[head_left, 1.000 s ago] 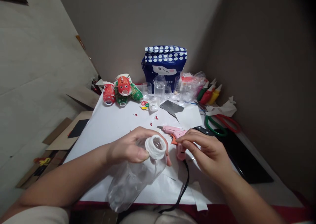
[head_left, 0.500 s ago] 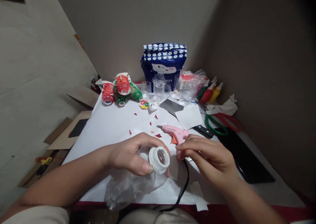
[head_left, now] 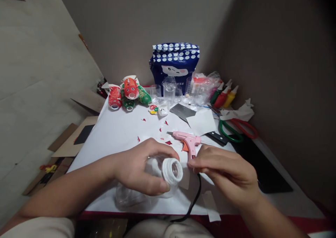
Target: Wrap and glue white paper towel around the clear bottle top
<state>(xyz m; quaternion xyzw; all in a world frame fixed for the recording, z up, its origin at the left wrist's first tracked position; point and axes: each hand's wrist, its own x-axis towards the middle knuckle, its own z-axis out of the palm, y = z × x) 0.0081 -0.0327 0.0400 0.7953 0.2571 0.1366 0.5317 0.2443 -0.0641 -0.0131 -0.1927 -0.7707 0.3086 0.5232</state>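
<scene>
My left hand (head_left: pixel 143 169) wraps round the neck end of a clear plastic bottle (head_left: pixel 131 197), which lies tilted over the near part of the table. White material covers the bottle's neck (head_left: pixel 172 172), and its open mouth faces right. To the right of the mouth, my right hand (head_left: pixel 223 166) has thumb and forefinger pinched together; whatever they hold, if anything, is too small to make out. Just beyond these fingertips lies a pink glue gun (head_left: pixel 187 139) with an orange trigger, its nozzle pointing left and a black cord (head_left: pixel 195 199) running towards the front edge.
Red and green fish-like figures (head_left: pixel 130 88) stand at the back left. Behind are a blue bag (head_left: pixel 174 70), clear cups and paint bottles (head_left: pixel 229 98). Green-and-red-handled scissors (head_left: pixel 231 131), white paper (head_left: pixel 201 122) and a black tablet-like slab (head_left: pixel 265 168) lie right. Red scraps are scattered mid-table.
The bottle's neck has shifted slightly right and down and its body lies flatter, with my left hand's thumb moved right. My right hand has moved a little right, still pinched.
</scene>
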